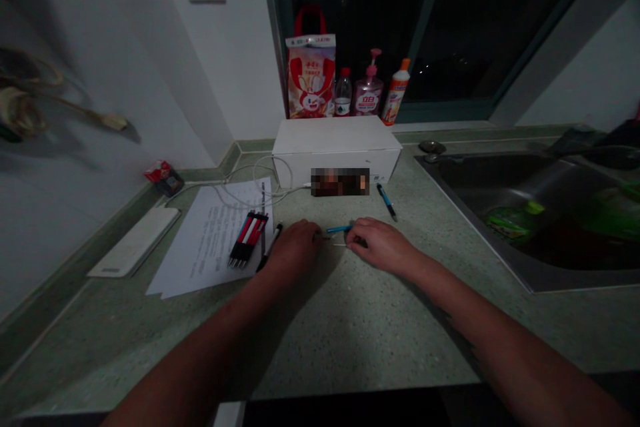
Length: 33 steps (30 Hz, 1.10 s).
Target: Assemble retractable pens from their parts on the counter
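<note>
Side by side over the counter, my left hand (298,244) and my right hand (381,245) both have curled fingers. A small dark-tipped piece (326,237) shows at the fingertips of my left hand; its kind is too small to tell. Between the hands lies a blue pen barrel (339,229), its right end close to my right fingers. A thin white stick (340,245), like a pen refill, reaches to my right fingertips. Left of my left hand are a black-and-white pen (273,241) and several red, white and blue pens (249,240) in a row on printed sheets (203,240).
A white box (335,137) stands at the back, with a pixelated object (340,182) before it. One blue pen (387,202) lies at its right. A white cable (240,197) loops at left near a white flat box (135,243). The sink (520,283) is at right.
</note>
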{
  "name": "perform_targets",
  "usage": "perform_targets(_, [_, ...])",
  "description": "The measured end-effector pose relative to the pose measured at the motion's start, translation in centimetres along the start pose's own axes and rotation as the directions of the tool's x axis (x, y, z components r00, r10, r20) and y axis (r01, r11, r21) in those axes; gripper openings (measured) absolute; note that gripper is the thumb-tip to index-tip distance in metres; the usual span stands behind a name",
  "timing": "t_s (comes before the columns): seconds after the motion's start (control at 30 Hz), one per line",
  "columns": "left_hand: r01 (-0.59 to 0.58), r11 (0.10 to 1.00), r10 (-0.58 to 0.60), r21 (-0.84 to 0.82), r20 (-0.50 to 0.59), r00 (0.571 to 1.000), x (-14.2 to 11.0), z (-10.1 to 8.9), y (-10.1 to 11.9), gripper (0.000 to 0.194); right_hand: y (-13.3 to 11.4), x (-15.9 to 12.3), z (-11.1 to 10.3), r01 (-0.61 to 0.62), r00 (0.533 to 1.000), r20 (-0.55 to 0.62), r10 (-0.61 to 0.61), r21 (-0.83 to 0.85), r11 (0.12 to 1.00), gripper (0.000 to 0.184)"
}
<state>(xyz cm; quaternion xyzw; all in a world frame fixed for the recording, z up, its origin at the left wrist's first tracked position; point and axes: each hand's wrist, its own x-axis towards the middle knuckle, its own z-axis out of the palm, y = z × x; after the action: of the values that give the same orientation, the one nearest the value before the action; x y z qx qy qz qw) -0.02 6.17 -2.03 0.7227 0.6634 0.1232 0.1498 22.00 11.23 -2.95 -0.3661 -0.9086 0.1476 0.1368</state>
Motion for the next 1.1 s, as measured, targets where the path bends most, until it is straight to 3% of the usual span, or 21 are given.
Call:
perform_targets(0.23, [0.031, 0.999, -0.032, -0.041, -0.018, 0.999, 0.2, -0.2, 0.0, 0.025, -0.4, 0.4, 0.7, 0.015, 0.999, -0.030, -0.016, -0.007, 1.000, 0.007])
perform_targets(0.33, [0.018, 0.983, -0.034, -0.183, -0.087, 0.996, 0.2, -0.4, 0.2, 0.027, -0.7, 0.4, 0.4, 0.031, 0.992, -0.123, -0.028, 0.025, 0.999, 0.005])
perform_targets(0.4, [-0.011, 0.919, -0.030, -0.395, -0.097, 0.995, 0.2, -0.4, 0.5, 0.034, -1.0, 0.2, 0.1, 0.091, 0.979, -0.189, -0.077, 0.064, 0.994, 0.014])
perform_targets(0.5, [-0.014, 0.711, 0.009, -0.704, -0.011, 1.000, 0.2, 0.0, 0.9, 0.058, -1.6, -0.1, 0.0, 0.212, 0.958, -0.220, -0.185, 0.108, 0.971, 0.026])
perform_targets(0.57, [0.002, 0.604, 0.051, -0.797, 0.041, 0.998, 0.2, 0.4, 1.1, 0.072, -1.8, -0.2, 0.1, 0.259, 0.950, -0.211, -0.231, 0.116, 0.959, 0.029])
perform_targets(0.67, [0.018, 0.549, 0.080, -0.836, 0.074, 0.994, 0.2, 0.8, 1.1, 0.082, -2.0, -0.2, 0.3, 0.270, 0.948, -0.204, -0.246, 0.102, 0.957, 0.023])
perform_targets(0.77, [0.008, 0.533, 0.079, -0.846, 0.058, 0.995, 0.2, 0.9, 1.1, 0.081, -1.9, -0.2, 0.2, 0.246, 0.954, -0.200, -0.223, 0.101, 0.964, 0.015])
perform_targets(0.87, [-0.022, 0.548, 0.062, -0.836, 0.015, 0.998, 0.0, 0.6, 1.2, 0.065, -1.7, -0.2, -0.1, 0.204, 0.964, -0.197, -0.179, 0.115, 0.972, 0.014])
perform_targets(1.0, [-0.026, 0.697, -0.039, -0.717, -0.074, 0.996, 0.0, 0.0, 1.3, 0.026, -1.1, 0.0, -0.5, 0.075, 0.974, -0.222, -0.043, 0.139, 0.987, 0.018])
perform_targets(1.1, [0.033, 0.761, -0.128, -0.648, -0.101, 0.987, 0.0, -0.2, 1.2, 0.019, -0.7, 0.0, -0.6, 0.013, 0.966, -0.255, 0.031, 0.169, 0.986, 0.022])
